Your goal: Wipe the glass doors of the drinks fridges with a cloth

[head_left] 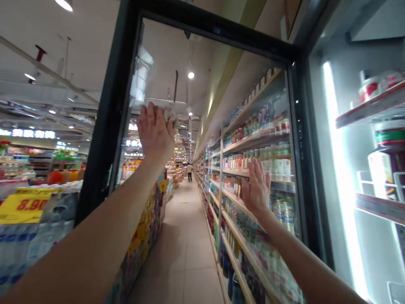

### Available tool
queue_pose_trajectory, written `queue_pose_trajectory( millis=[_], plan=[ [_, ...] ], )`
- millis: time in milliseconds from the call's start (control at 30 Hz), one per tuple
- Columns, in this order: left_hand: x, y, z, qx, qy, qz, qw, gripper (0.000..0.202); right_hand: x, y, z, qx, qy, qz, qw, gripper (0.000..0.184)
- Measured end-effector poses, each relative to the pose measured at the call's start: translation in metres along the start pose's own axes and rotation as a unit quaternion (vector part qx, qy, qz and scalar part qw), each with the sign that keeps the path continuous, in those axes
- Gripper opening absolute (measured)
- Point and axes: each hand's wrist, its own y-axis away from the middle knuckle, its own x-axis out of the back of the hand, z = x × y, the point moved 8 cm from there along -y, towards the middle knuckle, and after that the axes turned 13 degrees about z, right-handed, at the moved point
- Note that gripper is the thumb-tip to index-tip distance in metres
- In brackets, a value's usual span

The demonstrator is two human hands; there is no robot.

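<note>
A dark-framed glass door (218, 31) of a lit drinks cooler stands swung open in front of me. My left hand (156, 133) is raised against the upper left of the pane, fingers extended upward. Beside its index finger and thumb shows a crumpled greyish-white cloth (171, 116), partly covered by the hand and blurred. Lower and to the right, my right hand (257, 188) lies flat on or very close to the glass, fingers stretched, with nothing visible in it.
Right of the door are cooler shelves (376, 207) with bottles and a bright light strip (341, 177). Through the glass, long shelves of drinks (240, 171) line an aisle (186, 236), where a person (189, 172) stands far off. Bottled water (34, 249) and a yellow price sign (27, 207) are at left.
</note>
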Motion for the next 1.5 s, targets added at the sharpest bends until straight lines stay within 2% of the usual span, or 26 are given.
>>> queue_pose_trajectory(
  millis=[67,100,167,233,267,300,367,400,433,500,600,633,700,800,900,967,1067,1167,1200,1267,1300,1367,1400,1433,1467,1500],
  plan=[
    [-0.003,0.01,0.009,0.001,0.006,-0.009,1.0,0.046,0.0,0.0,0.001,-0.003,0.001,0.002,1.0,0.059],
    [-0.007,0.021,0.024,-0.037,0.022,-0.032,0.999,0.045,-0.001,0.0,0.001,-0.003,0.001,0.003,1.0,0.059],
    [-0.017,0.047,0.056,-0.159,0.064,-0.097,0.98,0.041,-0.002,0.001,0.002,0.0,0.002,0.004,1.0,0.058],
    [-0.018,0.06,0.062,-0.245,0.086,-0.144,0.955,0.039,-0.003,0.002,0.002,0.004,0.006,0.003,1.0,0.058],
    [-0.015,0.056,0.051,-0.243,0.08,-0.141,0.956,0.039,-0.004,0.002,0.002,0.006,0.008,0.003,1.0,0.058],
    [-0.011,0.044,0.031,-0.208,0.064,-0.12,0.969,0.04,-0.005,0.002,0.001,0.007,0.011,0.003,1.0,0.058],
    [0.002,0.019,-0.013,-0.09,0.024,-0.047,0.995,0.044,-0.006,0.002,0.0,0.007,0.018,0.004,1.0,0.057],
    [0.007,0.014,-0.026,-0.049,0.013,-0.024,0.998,0.047,-0.006,0.002,-0.001,0.006,0.021,0.005,1.0,0.057],
    [0.007,0.015,-0.028,-0.034,0.01,-0.018,0.999,0.049,-0.007,0.002,-0.001,0.005,0.024,0.005,1.0,0.057],
    [-0.003,0.035,-0.004,-0.088,0.025,-0.06,0.994,0.05,-0.007,0.003,0.0,0.002,0.027,0.004,1.0,0.055],
    [-0.017,0.087,0.056,-0.239,0.064,-0.149,0.957,0.045,-0.006,0.005,0.003,0.01,0.022,0.009,1.0,0.054],
    [-0.019,0.099,0.068,-0.267,0.066,-0.158,0.948,0.045,-0.005,0.005,0.003,0.013,0.019,0.015,1.0,0.053],
    [-0.019,0.104,0.07,-0.253,0.043,-0.143,0.956,0.047,0.0,0.004,-0.002,0.021,0.011,0.034,0.999,0.052],
    [-0.017,0.093,0.051,-0.179,0.011,-0.109,0.978,0.055,-0.002,-0.006,-0.039,0.06,-0.055,0.032,0.996,0.052],
    [-0.015,0.097,0.043,-0.19,0.031,-0.122,0.974,0.057,-0.017,-0.021,-0.103,0.117,-0.168,-0.042,0.978,0.049],
    [-0.005,0.104,0.03,-0.18,0.023,-0.116,0.977,0.064,-0.027,-0.036,-0.133,0.074,-0.183,-0.054,0.979,0.048],
    [0.017,0.115,0.001,-0.147,-0.011,-0.094,0.985,0.077,-0.039,-0.052,-0.166,0.025,-0.145,-0.059,0.987,0.044],
    [0.028,0.123,-0.016,-0.143,-0.015,-0.092,0.985,0.078,-0.044,-0.057,-0.177,0.061,-0.108,-0.067,0.99,0.035],
    [0.028,0.125,-0.018,-0.143,-0.013,-0.092,0.985,0.078,-0.044,-0.057,-0.169,0.083,-0.099,-0.069,0.989,0.033],
    [0.026,0.128,-0.019,-0.138,-0.012,-0.091,0.986,0.077,-0.038,-0.055,-0.128,0.105,-0.077,-0.066,0.989,0.032],
    [0.025,0.13,-0.019,-0.134,-0.013,-0.089,0.987,0.076,-0.032,-0.054,-0.092,0.078,-0.053,-0.056,0.994,0.032],
    [0.022,0.134,-0.02,-0.122,-0.018,-0.084,0.989,0.073,-0.014,-0.052,-0.003,-0.059,0.016,-0.002,0.998,0.036],
    [0.021,0.137,-0.02,-0.118,-0.02,-0.083,0.989,0.072,-0.005,-0.048,0.031,-0.106,0.039,0.02,0.993,0.038],
    [0.021,0.139,-0.02,-0.116,-0.021,-0.081,0.99,0.071,0.001,-0.042,0.054,-0.141,0.055,0.04,0.988,0.041],
    [0.02,0.141,-0.021,-0.114,-0.02,-0.079,0.99,0.07,0.007,-0.035,0.065,-0.166,0.066,0.066,0.982,0.043],
    [0.02,0.143,-0.022,-0.115,-0.018,-0.078,0.99,0.07,0.006,-0.028,0.06,-0.164,0.064,0.07,0.982,0.045]
  ],
)
